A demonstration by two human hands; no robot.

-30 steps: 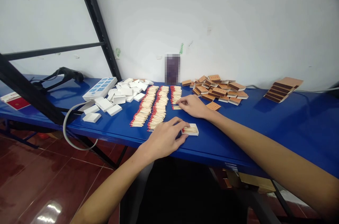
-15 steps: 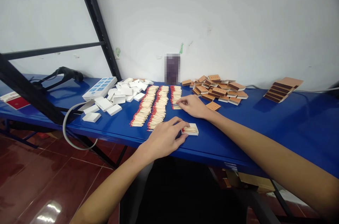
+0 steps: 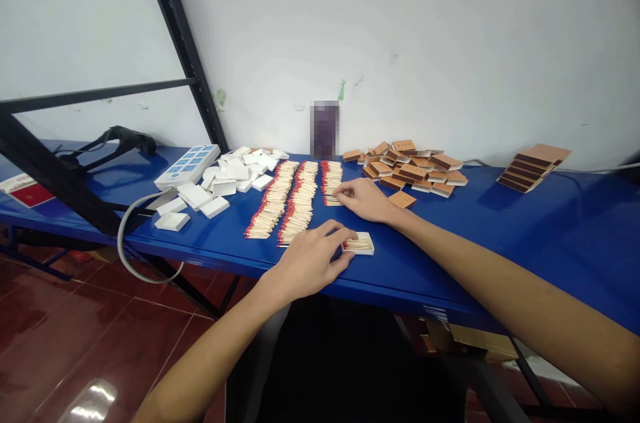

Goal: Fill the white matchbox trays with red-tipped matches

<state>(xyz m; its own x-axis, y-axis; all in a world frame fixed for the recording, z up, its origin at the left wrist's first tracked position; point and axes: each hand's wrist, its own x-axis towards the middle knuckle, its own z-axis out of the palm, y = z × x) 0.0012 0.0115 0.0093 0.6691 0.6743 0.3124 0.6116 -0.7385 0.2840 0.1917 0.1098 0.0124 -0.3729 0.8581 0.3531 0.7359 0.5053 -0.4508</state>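
Observation:
Near the front edge of the blue table, my left hand (image 3: pixel 313 260) grips the left end of a small white matchbox tray (image 3: pixel 369 248) between thumb and fingers. Some matches (image 3: pixel 356 245) lie inside that tray. My right hand (image 3: pixel 364 198) is at the near end of the shortest row of matches (image 3: pixel 331 176), thumb and forefinger pinched together there; whether a match is between them is too small to make out. Two longer rows of red-tipped matches, a middle row (image 3: pixel 303 200) and a left row (image 3: pixel 274 200), lie to the left.
White empty trays (image 3: pixel 235 173) are heaped at the left beside a white power strip (image 3: pixel 187 167). Brown matchbox sleeves (image 3: pixel 413 170) are piled right of the matches, and a stack of sleeves (image 3: pixel 533 168) stands farther right. A black metal frame (image 3: pixel 183 36) rises at left.
Both hands keep almost the same places, the left on the tray and the right at the short match row. The whole view has shifted very slightly.

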